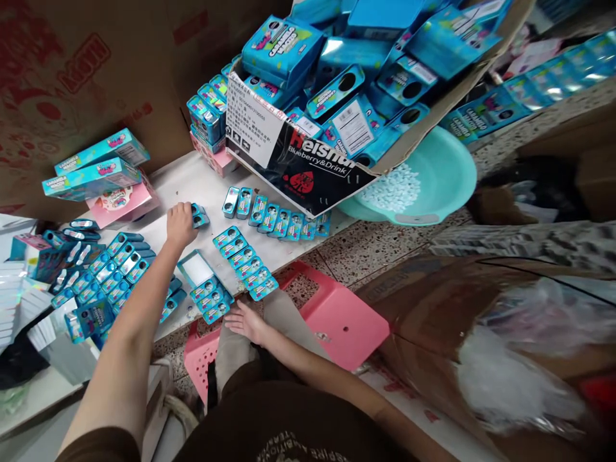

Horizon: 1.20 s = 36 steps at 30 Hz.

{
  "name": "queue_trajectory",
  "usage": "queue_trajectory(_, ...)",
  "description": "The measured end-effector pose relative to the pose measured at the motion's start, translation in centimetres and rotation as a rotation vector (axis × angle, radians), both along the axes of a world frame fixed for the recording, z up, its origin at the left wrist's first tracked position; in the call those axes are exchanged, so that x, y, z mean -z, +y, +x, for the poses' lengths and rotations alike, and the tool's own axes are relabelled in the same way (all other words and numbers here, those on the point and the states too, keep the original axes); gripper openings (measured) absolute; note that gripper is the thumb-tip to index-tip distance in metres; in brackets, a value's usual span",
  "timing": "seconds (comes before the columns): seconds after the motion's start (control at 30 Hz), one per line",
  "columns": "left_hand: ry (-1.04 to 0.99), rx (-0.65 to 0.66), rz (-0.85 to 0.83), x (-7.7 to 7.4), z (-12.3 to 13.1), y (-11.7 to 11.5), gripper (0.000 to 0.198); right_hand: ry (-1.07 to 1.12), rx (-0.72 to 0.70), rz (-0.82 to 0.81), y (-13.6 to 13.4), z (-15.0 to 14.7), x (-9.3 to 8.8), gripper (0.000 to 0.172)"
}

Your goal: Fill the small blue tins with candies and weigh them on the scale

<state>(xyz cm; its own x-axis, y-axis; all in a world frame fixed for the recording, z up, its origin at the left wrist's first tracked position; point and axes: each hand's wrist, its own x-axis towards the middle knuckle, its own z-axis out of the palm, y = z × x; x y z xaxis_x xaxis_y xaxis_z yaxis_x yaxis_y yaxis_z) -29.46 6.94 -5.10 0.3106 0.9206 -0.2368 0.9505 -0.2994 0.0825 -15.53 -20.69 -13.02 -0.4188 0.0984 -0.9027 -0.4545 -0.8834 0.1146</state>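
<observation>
My left hand (180, 224) is over the white table, its fingers curled at a small blue tin (198, 216). Low at the table's front edge, my right hand (244, 322) lies with fingers spread beside a blue display box (195, 268), which is partly filled with small tins (214, 311). A slanted row of blue tins (245, 262) lies just right of that box. Behind it, more tins (274, 220) stand in a curved line.
A black carton (298, 170) heaped with blue boxes stands at the back, beside a turquoise basin (447, 179) of white pellets. Many tins (110, 276) cover the table's left. Pink stools (344, 321) are below the front edge.
</observation>
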Motion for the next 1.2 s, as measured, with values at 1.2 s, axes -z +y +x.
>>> queue_trajectory(1.2, -0.224, -0.043, -0.078, 4.2, -6.0, -14.9, 0.080, 0.009, 0.243, -0.031, 3.4, -2.9, 0.1, 0.037)
